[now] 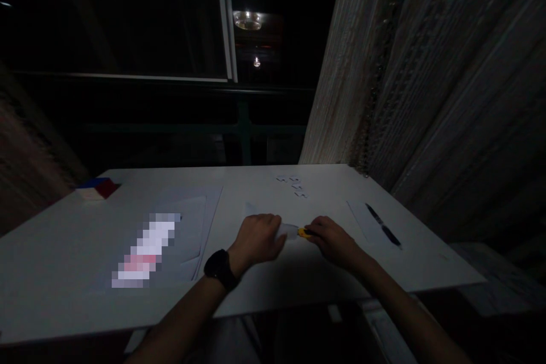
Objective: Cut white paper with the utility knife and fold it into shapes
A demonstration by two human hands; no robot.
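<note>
My left hand, with a dark watch on the wrist, is closed on a white piece of paper that sticks out to its right. My right hand is closed around a small yellow-and-black cutter. The cutter's yellow end meets the right edge of the paper, just above the white table. Dim light hides whether a blade is out. Beyond the hands lie several small cut paper pieces with dark marks.
White sheets and a pixelated bright object lie on the left. A coloured block, perhaps a puzzle cube, sits at the far left. On the right, a dark pen-like object lies by another sheet. A curtain hangs behind.
</note>
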